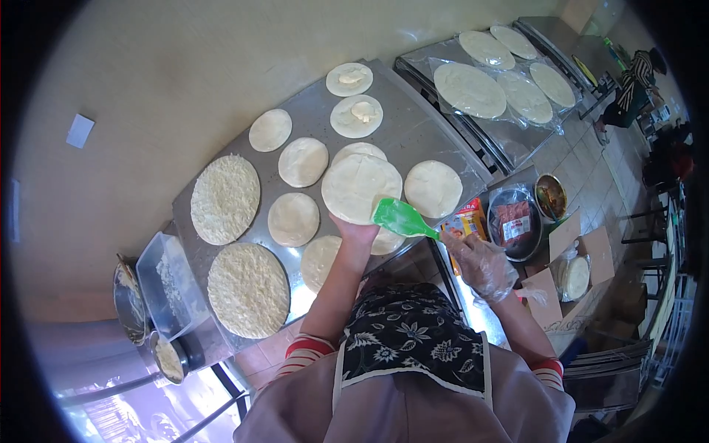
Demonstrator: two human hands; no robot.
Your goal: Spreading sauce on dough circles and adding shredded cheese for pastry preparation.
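Observation:
My left hand (pixel 357 230) supports a round pizza base (pixel 357 185) from below, raised over the steel table (pixel 399 144); its fingers are hidden under the dough. In my right hand (pixel 483 267), which wears a clear plastic glove, is a green spatula (pixel 409 219). Its blade, smeared with white, lies against the near right edge of that base. Around it on the table are several plain dough rounds, such as one at the right (pixel 433 189). Two rounds at the back (pixel 356 116) carry a pale dollop. Two larger bases at the left (pixel 225 199) are covered with white shreds.
Plastic-wrapped bases (pixel 469 90) lie on a second steel table at the back right. At the left stand a clear plastic tub (pixel 166 285) and bowls. A metal basin (pixel 515 224) with a packet, a sauce bowl (pixel 550 196) and an open carton (pixel 598 257) are right. A person (pixel 631 88) stands far right.

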